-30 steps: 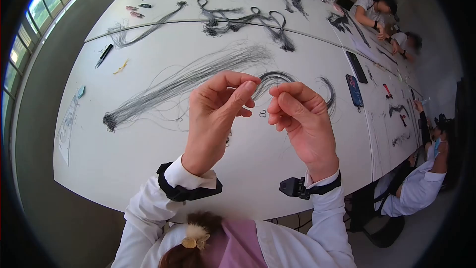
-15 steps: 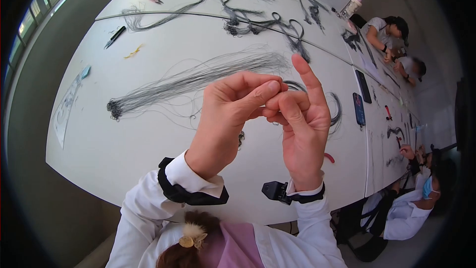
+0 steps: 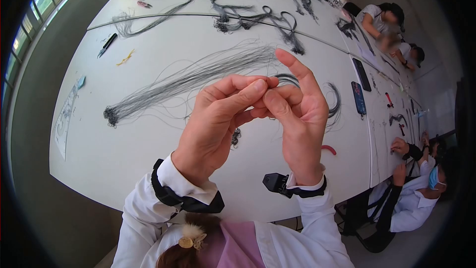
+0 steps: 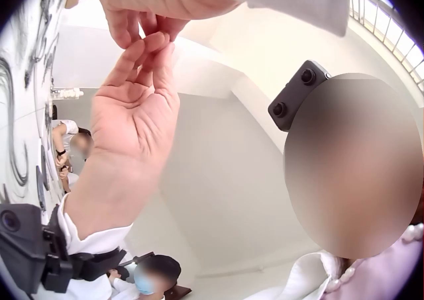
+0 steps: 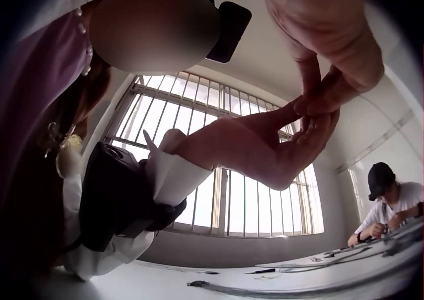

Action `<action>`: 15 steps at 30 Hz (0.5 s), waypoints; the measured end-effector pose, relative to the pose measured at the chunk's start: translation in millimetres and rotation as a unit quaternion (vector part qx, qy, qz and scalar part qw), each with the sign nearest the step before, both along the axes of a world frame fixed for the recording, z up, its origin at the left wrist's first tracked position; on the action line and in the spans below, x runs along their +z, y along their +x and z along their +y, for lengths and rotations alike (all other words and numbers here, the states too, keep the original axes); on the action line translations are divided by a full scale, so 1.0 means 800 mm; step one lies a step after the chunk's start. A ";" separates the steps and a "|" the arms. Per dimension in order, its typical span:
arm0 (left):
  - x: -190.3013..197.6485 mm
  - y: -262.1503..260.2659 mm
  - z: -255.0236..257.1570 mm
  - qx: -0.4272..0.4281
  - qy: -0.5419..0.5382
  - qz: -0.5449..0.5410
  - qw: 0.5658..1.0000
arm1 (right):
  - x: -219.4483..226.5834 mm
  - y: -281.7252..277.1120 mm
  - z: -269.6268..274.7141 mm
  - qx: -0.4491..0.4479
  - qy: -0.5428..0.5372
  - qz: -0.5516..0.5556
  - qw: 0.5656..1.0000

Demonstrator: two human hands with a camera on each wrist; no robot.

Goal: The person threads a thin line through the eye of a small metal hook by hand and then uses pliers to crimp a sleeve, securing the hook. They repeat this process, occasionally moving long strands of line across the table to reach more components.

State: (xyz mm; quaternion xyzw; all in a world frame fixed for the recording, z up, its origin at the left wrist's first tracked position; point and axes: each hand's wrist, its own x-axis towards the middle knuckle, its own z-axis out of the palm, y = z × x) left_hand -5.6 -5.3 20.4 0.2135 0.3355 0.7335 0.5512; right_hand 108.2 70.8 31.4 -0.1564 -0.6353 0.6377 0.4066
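My left hand (image 3: 210, 124) and right hand (image 3: 302, 126) meet fingertip to fingertip above the table, pinching a thin dark strand (image 3: 268, 65) that rises from between them. On the right hand, the index finger points up while the thumb and other fingers curl in. In the left wrist view the right palm (image 4: 139, 121) faces the camera; the right wrist view shows the left hand (image 5: 258, 144) from the side, fingertips together. Beyond the hands lies a long bundle of dark strands (image 3: 198, 80), knotted at its left end. A small dark tangle (image 3: 235, 138) shows beside the left hand.
A curved dark bundle (image 3: 336, 101) and a red curved piece (image 3: 328, 151) lie by the right hand. Looped bundles (image 3: 248, 20) lie farther back, a black pen-like tool (image 3: 107, 45) to the left, two phones (image 3: 359, 97) to the right. Other people sit around the table.
The hands were apart one second ago; they have come together at the fingertips, and the right index finger has lifted. The strand now stands up above the fingertips.
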 end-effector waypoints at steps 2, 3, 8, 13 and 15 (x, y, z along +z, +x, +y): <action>0.001 -0.001 -0.001 -0.012 -0.004 -0.001 1.000 | 0.002 0.000 -0.001 0.003 -0.017 0.001 1.000; 0.002 -0.002 -0.001 -0.011 -0.004 -0.001 1.000 | 0.002 0.000 0.000 0.005 -0.032 0.002 0.999; -0.001 -0.005 0.002 -0.037 -0.017 0.008 0.999 | 0.009 0.005 0.008 0.020 -0.020 -0.071 0.997; 0.000 -0.003 0.004 0.013 -0.004 0.108 0.994 | 0.023 0.019 0.019 -0.058 0.189 -0.204 0.959; 0.007 -0.002 0.003 0.025 0.003 0.148 0.989 | 0.026 0.026 0.026 -0.128 0.312 -0.159 0.928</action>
